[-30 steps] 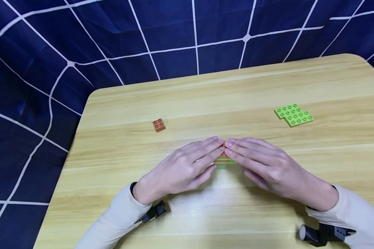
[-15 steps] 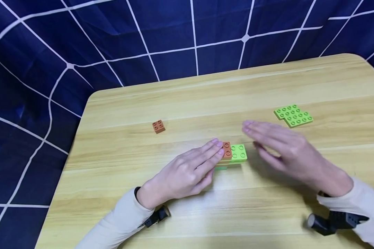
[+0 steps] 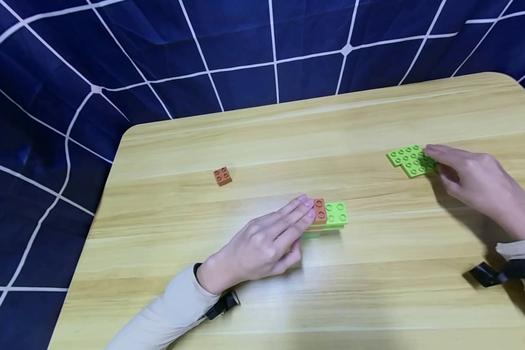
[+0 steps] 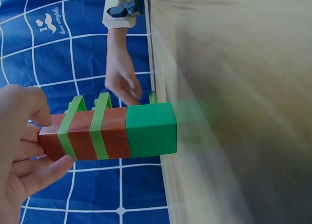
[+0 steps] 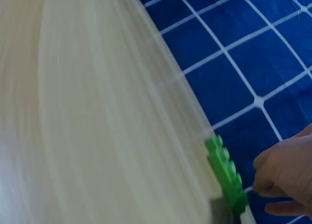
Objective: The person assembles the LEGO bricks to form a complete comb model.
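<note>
My left hand point(image 3: 262, 238) holds the top of a tower of toy building bricks, thumb on one side and fingers on the other. In the left wrist view the tower has a dark green brick point(image 4: 151, 130) at its base, then reddish-brown bricks point(image 4: 115, 131) alternating with thin lime plates point(image 4: 100, 136). Lime studs point(image 3: 336, 214) stick out to the right of the top brown brick point(image 3: 319, 210). At the right, my right hand point(image 3: 477, 180) hovers by two lime plates point(image 3: 413, 163), fingers loosely bent; the right wrist view shows a gap between hand and plates.
A loose brown brick with studs on top point(image 3: 222, 176) lies at the left of the wooden table point(image 3: 262, 146). Behind the table hangs a dark blue cloth point(image 3: 240, 43) with white lines.
My right hand has left the top of the tower and moved right and away to the lime plates. My left hand stays on the tower, and the loose brown brick has not moved.
</note>
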Tool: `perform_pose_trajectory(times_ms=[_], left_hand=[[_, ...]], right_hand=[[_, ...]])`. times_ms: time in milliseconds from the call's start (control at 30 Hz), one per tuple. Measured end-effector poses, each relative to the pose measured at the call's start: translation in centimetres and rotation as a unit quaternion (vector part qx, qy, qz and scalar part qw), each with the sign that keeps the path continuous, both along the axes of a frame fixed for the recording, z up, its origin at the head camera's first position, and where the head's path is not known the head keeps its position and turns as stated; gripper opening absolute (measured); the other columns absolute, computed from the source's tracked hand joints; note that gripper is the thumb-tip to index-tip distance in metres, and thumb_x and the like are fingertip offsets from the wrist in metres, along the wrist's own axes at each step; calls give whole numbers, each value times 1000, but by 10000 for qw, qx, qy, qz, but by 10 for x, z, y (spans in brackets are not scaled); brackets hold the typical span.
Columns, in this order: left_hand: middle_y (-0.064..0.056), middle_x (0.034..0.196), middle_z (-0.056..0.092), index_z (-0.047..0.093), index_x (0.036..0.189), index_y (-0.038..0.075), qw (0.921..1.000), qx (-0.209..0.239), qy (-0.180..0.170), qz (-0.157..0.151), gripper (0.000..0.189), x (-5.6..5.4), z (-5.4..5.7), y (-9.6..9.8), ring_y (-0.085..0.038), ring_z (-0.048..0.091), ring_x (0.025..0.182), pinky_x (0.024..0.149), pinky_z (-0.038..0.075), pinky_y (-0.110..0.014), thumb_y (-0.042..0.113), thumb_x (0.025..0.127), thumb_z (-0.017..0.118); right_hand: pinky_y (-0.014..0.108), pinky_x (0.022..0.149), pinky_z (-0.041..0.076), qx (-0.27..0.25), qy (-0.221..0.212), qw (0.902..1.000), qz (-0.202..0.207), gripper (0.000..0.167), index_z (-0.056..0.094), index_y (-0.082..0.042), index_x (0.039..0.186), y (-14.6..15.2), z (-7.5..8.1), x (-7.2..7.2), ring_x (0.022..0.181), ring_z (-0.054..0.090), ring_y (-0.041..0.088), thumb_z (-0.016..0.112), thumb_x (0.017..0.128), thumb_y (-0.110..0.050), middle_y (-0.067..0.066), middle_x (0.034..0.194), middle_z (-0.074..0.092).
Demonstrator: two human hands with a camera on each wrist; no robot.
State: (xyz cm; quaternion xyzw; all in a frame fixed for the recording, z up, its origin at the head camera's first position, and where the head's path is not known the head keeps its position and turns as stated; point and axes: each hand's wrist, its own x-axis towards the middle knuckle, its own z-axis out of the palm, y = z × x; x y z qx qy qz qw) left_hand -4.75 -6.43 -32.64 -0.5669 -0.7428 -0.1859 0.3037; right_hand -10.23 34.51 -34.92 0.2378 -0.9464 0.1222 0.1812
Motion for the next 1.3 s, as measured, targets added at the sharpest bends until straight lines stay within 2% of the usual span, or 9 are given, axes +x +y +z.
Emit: perform_pose_trajectory(times_ms=[267, 600, 767, 833, 933, 1067, 1167, 1233, 1300], left_hand=[[-26, 124, 60, 61, 119, -13, 10000, 39, -27, -11, 45, 0, 0, 0, -33, 56, 121, 106, 42, -32, 4, 78, 63], [-26, 125, 60, 61, 120, -12, 9998, -189, -8, 28, 50, 0, 3, -1, -33, 55, 122, 109, 40, -36, 8, 75, 68], [-26, 126, 59, 60, 121, -12, 9993, -368, 2, 26, 49, 0, 4, -3, -34, 53, 124, 111, 38, -38, 10, 78, 66], [-26, 127, 58, 60, 121, -12, 9989, -458, -22, 22, 49, 0, 6, -3, -34, 53, 125, 111, 37, -39, 12, 79, 66], [-27, 128, 57, 59, 122, -12, 9982, -586, -95, 8, 51, -1, 8, -4, -34, 52, 126, 112, 35, -39, 15, 79, 67], [-26, 129, 56, 58, 123, -12, 9972, -738, -154, -8, 51, -1, 10, -5, -34, 51, 127, 113, 34, -38, 17, 82, 66], [-26, 130, 56, 58, 124, -12, 9964, -828, -163, -1, 51, -1, 11, -5, -33, 50, 128, 114, 33, -38, 18, 84, 64], [-26, 130, 56, 58, 124, -12, 9963, -847, -152, 4, 51, 0, 11, -5, -33, 50, 128, 114, 33, -38, 18, 84, 64], [-26, 130, 56, 58, 124, -12, 9965, -828, -147, 1, 51, 0, 11, -5, -33, 50, 127, 114, 33, -37, 19, 84, 64]], right_hand=[[61, 65, 51, 81, -175, 9998, 28, 49, 62, 10, 116, 10, -14, -2, 90, 62, 50, 68, 68, 13, 32, 116, 60], [62, 66, 51, 120, -167, 9998, 1, 36, 65, 9, 109, 8, -13, 2, 79, 63, 46, 75, 75, 4, 31, 100, 64], [57, 59, 52, 171, -143, 9995, 227, 37, 65, 8, 109, 7, -14, 0, 68, 62, 34, 74, 73, 8, 28, 94, 66], [57, 60, 53, 136, -54, 9993, 339, 33, 65, 9, 108, 6, -14, 0, 70, 64, 37, 73, 77, 6, 28, 92, 66], [58, 63, 52, 2, 116, 9988, 465, 27, 65, 9, 108, 5, -14, 1, 77, 65, 43, 63, 94, -15, 28, 94, 66], [57, 67, 50, -230, 391, 9968, 654, 67, 65, 10, 108, 2, -11, 2, 81, 64, 47, 36, 100, -50, 29, 98, 65], [32, 87, 55, -429, 645, 9930, 897, 74, 65, 12, 105, -3, -8, 2, 79, 63, 47, 33, 99, -55, 30, 98, 65], [10, 97, 42, -525, 817, 9897, 1051, 73, 65, 12, 103, -8, -5, 2, 78, 63, 47, 34, 99, -54, 30, 97, 65], [-2, 98, 22, -625, 979, 9863, 1174, 71, 66, 13, 102, -14, -3, 3, 78, 62, 47, 37, 99, -53, 30, 96, 65]])
